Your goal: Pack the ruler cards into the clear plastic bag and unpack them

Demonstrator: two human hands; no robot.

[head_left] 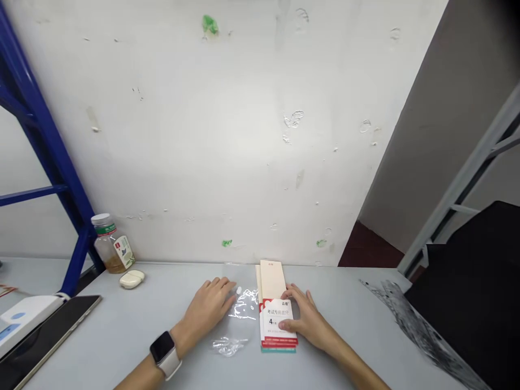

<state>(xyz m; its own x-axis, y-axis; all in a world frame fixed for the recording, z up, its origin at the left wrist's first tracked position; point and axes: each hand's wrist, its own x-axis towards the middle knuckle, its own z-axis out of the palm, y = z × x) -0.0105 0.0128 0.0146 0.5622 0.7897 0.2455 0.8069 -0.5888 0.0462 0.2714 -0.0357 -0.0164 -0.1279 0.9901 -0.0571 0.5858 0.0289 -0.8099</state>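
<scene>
Several flat packets of ruler sets (273, 287) lie stacked, slightly fanned, on the grey table against the wall. They have cream upper parts and red-and-white printed lower ends; a teal edge shows at the bottom. My right hand (303, 317) is closed on the top packet, thumb on its printed front and fingers at its upper right side. Left of the stack, a clear plastic bag (244, 325) lies flat and wrinkled. Resting at its left edge is my left hand (207, 306), palm down with fingers stretched out. A watch (163, 349) is on that wrist.
At the far left stand a lidded jar (114, 246) and a small cream case (132, 279). A dark tablet (49, 336) lies nearby, beside a blue metal frame (52, 146). Black material (471, 281) hangs at the right edge; the white wall (244, 162) closes off the back.
</scene>
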